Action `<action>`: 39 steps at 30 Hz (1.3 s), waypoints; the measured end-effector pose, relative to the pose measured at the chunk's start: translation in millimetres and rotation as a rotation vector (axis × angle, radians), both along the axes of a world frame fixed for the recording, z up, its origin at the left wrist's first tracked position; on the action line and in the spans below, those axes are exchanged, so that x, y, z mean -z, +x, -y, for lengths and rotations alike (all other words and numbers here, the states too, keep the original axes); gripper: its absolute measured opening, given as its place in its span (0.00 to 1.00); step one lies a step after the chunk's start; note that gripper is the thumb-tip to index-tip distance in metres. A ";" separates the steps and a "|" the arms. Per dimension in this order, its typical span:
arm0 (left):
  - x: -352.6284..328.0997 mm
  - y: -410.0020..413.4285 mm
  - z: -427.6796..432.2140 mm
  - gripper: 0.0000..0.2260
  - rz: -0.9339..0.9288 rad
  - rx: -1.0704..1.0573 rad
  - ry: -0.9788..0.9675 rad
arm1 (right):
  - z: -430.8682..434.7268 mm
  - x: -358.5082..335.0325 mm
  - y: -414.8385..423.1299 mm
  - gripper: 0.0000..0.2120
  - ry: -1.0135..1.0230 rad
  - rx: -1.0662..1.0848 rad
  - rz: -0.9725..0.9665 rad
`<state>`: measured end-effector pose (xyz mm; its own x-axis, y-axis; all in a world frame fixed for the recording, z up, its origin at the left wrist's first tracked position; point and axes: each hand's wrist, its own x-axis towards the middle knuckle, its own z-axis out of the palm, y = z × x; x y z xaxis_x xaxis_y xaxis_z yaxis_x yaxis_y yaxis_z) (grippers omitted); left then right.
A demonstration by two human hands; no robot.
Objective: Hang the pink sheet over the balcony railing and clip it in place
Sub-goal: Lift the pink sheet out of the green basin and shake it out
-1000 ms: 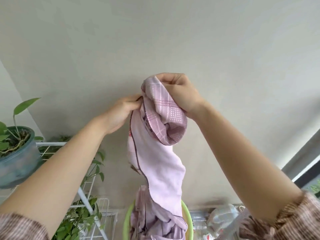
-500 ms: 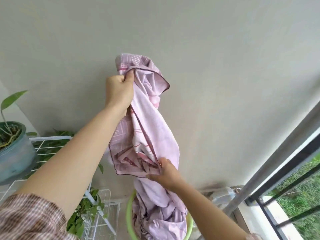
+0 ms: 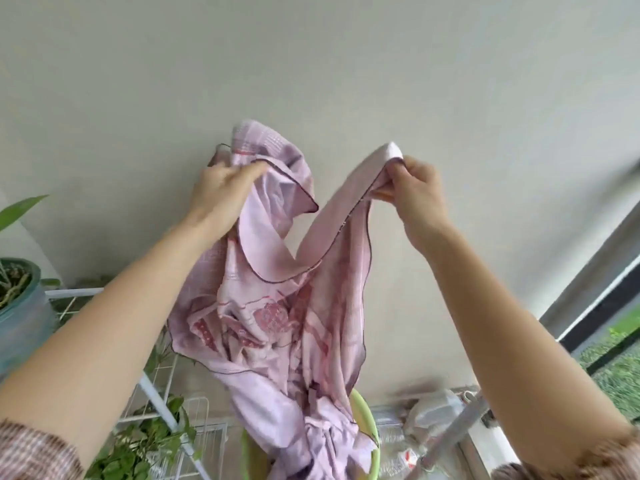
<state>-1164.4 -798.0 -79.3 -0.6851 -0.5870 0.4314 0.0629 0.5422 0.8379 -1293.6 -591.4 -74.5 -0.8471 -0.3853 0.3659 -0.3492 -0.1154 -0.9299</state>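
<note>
I have both hands raised in front of the pale wall [image 3: 311, 64], and the pink sheet [image 3: 277, 323] is strung between them. My left hand [image 3: 221, 192] grasps a bunched part of the sheet near its top, fingers closed over the fabric. My right hand [image 3: 414, 192] pinches a dark-trimmed edge between thumb and curled fingers, with a small fold standing up above the grip. Between the two hands the hem sags in a loop, and the rest hangs down in folds with its lower end piled in the green basin [image 3: 367, 420] below. The sheet is not on the railing [image 3: 450, 441], whose grey metal bar slants across the lower right, near my right forearm and apart from the cloth. At the left stand a potted plant [image 3: 20, 313] and a white wire rack [image 3: 152, 389]; crumpled clear plastic [image 3: 429, 414] lies just beside the basin.
</note>
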 end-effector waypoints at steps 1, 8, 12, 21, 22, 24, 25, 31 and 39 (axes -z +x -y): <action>0.9 2.3 -12.0 0.12 0.063 0.226 0.017 | 5.4 -13.8 10.4 0.19 -0.033 -0.080 -0.005; 38.6 -19.4 -39.3 0.11 0.216 0.140 -0.282 | 15.5 2.1 40.6 0.08 0.061 -0.342 -0.058; 36.5 -16.6 -24.3 0.13 0.135 0.153 -0.207 | -10.9 75.2 26.8 0.15 0.143 -0.222 0.176; -2.8 -2.4 -18.4 0.09 -0.085 0.283 -0.032 | -10.0 226.6 20.0 0.13 0.962 -0.217 0.195; -8.2 -0.4 -17.1 0.08 -0.114 0.267 -0.008 | -8.1 231.5 18.5 0.09 1.032 -0.207 0.162; -16.6 4.0 -10.2 0.07 -0.177 0.214 0.039 | -9.9 232.9 11.1 0.13 1.082 -0.142 0.154; -19.1 6.4 -4.1 0.07 -0.200 0.180 0.051 | -11.8 228.6 6.2 0.17 1.051 -0.097 0.154; -17.2 3.9 34.4 0.21 -0.161 -0.032 0.020 | -11.5 68.6 -22.9 0.16 0.180 0.097 0.044; 1.6 -3.0 -28.5 0.13 0.152 0.486 -0.103 | 18.5 -32.7 23.0 0.13 0.004 -0.213 -0.121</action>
<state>-1167.4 -769.5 -80.9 -0.9276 -0.1454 0.3442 0.2094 0.5606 0.8011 -1270.5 -610.0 -41.8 -0.6963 -0.5525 0.4581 -0.4263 -0.1950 -0.8833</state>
